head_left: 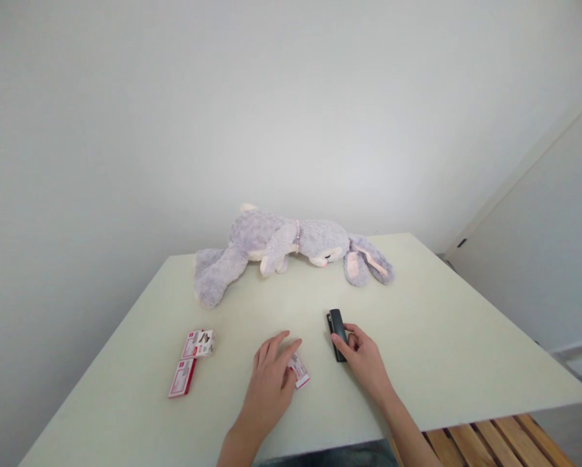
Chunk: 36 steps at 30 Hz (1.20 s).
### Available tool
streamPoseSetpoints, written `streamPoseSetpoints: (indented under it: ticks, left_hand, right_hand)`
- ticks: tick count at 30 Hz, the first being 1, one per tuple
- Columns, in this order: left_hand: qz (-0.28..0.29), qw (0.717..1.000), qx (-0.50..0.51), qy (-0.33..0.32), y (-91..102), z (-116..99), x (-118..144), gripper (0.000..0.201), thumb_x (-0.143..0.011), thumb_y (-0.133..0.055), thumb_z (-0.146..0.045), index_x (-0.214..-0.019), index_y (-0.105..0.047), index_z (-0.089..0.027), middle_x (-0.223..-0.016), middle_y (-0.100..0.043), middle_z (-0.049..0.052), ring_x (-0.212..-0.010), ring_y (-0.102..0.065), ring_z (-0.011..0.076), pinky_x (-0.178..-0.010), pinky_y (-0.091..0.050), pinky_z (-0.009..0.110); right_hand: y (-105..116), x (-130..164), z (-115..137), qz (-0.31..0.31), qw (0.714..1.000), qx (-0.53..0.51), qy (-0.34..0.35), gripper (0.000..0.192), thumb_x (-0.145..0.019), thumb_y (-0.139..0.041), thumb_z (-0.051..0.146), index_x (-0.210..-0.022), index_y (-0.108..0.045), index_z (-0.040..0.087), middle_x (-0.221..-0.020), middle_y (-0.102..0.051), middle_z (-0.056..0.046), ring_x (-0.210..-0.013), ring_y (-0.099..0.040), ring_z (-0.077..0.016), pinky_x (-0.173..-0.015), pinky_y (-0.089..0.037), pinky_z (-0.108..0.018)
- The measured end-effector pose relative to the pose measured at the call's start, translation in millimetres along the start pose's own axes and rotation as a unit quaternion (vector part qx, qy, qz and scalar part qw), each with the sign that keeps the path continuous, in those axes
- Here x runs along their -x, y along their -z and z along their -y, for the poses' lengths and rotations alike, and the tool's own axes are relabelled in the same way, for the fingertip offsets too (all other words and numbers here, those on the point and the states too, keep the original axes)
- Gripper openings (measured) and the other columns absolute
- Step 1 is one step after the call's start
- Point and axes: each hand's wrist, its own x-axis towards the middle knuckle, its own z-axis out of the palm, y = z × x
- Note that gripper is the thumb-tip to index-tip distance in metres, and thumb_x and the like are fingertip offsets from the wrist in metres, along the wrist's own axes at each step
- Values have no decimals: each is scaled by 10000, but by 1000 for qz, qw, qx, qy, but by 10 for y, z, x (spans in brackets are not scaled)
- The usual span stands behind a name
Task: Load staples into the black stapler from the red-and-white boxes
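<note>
A black stapler (pixel 337 324) lies on its side near the middle of the table, the fingers and thumb of my right hand (pixel 367 364) closed around its lower half. To the left, my left hand (pixel 270 384) hovers over or rests beside a small red-and-white box (pixel 300 372). Its fingers are stretched out and apart, and they partly hide the box. I cannot tell whether the thumb touches it.
At the left lie two red-and-white boxes (pixel 181 379), with a small white carton (pixel 204 343) showing staples by the upper one. A grey plush rabbit (pixel 266 237) lies along the back of the pale table (pixel 407 389), by the wall. A slatted wooden seat (pixel 495 444) is at lower right.
</note>
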Motion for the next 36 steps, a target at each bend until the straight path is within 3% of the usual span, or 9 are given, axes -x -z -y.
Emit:
streamPoseSetpoints:
  ticks: [4,12,18,21,24,27,29,32,36]
  left_hand:
    - [10,999,20,32,-67,96,58,782,-801,-734,-331,-1525,-438,-310,-1475,-542,83,-1373,-457,324,-1158,-377,511]
    - [30,996,83,28,-141,74,-38,914,-790,-750,-262,-1586,-311,-354,-1387,-633,46,-1276,-529,289,-1108,-399,466]
    - [49,993,110,22,-198,45,-54,931,-776,-783,-288,-1583,-324,-357,-1461,-576,59,-1331,-496,298,-1139,-388,486]
    - [-9,996,85,30,-125,137,25,736,-887,-682,-357,-1555,-376,-328,-1528,-506,72,-1395,-441,291,-1168,-358,493]
    - [-174,974,-8,145,142,438,190,457,-975,-528,-407,-1415,-526,-282,-1433,-565,100,-1349,-477,304,-1148,-352,528]
    - [-321,855,-97,396,569,919,463,573,-912,-559,-567,-1363,-533,-215,-1324,-607,157,-1251,-525,391,-1051,-395,616]
    - [-309,815,-90,482,841,1224,669,711,-846,-595,-657,-1398,-498,-219,-1249,-653,124,-1113,-599,375,-998,-431,619]
    - [-179,877,-20,446,1057,1467,902,734,-834,-589,-652,-1438,-488,-248,-1055,-698,40,-888,-652,283,-879,-524,494]
    - [-61,954,6,293,942,1359,1004,617,-882,-549,-564,-1425,-556,-271,-970,-685,19,-829,-661,238,-835,-548,410]
  right_hand:
    - [30,-9,15,18,1000,4,2,561,-859,-632,680,-1127,-686,190,-583,-374,81,-545,-389,-151,-539,-306,-282]
    - [-160,181,182,132,991,-7,18,439,-902,-625,631,-1013,-674,209,-591,-379,83,-556,-391,-139,-542,-298,-265]
    - [-376,290,251,102,995,-18,5,455,-900,-638,605,-1125,-666,210,-591,-386,84,-546,-407,-144,-539,-303,-268]
    - [-376,281,247,96,995,-18,2,480,-892,-651,601,-1166,-666,207,-592,-388,83,-547,-407,-146,-539,-303,-271]
    - [-370,266,211,98,995,-17,-2,495,-882,-655,614,-1157,-668,203,-583,-367,87,-541,-390,-144,-538,-296,-275]
    - [-371,247,165,102,995,-15,0,505,-883,-651,622,-1166,-661,203,-584,-354,90,-541,-381,-143,-539,-293,-278]
    - [-369,232,140,108,994,-14,3,508,-885,-649,623,-1171,-660,203,-584,-351,90,-541,-380,-143,-539,-289,-279]
    - [-359,208,112,121,993,-15,1,516,-884,-649,629,-1166,-662,197,-584,-337,92,-538,-368,-140,-537,-285,-279]
    - [-353,195,94,126,992,-18,-2,523,-899,-638,629,-1191,-650,195,-598,-333,95,-541,-362,-137,-544,-287,-277]
